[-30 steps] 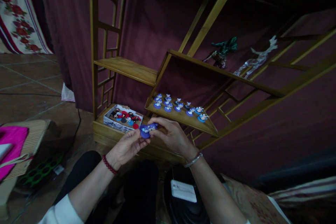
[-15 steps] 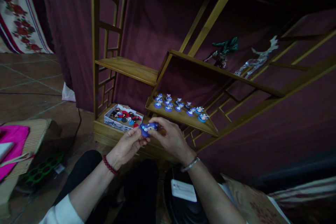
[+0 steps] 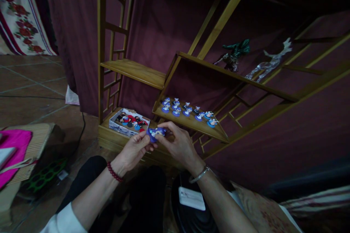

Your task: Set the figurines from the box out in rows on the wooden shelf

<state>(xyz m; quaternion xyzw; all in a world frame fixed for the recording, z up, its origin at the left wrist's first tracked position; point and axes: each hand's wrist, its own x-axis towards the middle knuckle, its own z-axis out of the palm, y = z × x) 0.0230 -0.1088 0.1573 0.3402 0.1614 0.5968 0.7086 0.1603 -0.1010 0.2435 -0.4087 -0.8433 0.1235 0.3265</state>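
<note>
A small purple figurine (image 3: 154,133) lies sideways between my two hands, in front of the shelf unit. My left hand (image 3: 137,148) pinches its round base. At its other end, the fingers of my right hand (image 3: 178,142) are closed on it and cover part of it. Just beyond my hands, several figurines (image 3: 187,110) with purple or blue bases stand in rows on a wooden shelf (image 3: 188,121). Left of them, an open cardboard box (image 3: 117,129) holds several red, black and blue figurines (image 3: 132,120) in a jumble.
Above the figurines, a dark green statuette (image 3: 232,54) and a clear deer statuette (image 3: 270,62) stand on the upper shelf. A black stool (image 3: 188,220) bearing a white device (image 3: 191,198) is below my right forearm. At left stands a mat-topped bench (image 3: 38,136) with pink cloth (image 3: 20,145).
The view has shifted very slightly. Both hands keep the purple figurine, which is turned a little between the fingers.
</note>
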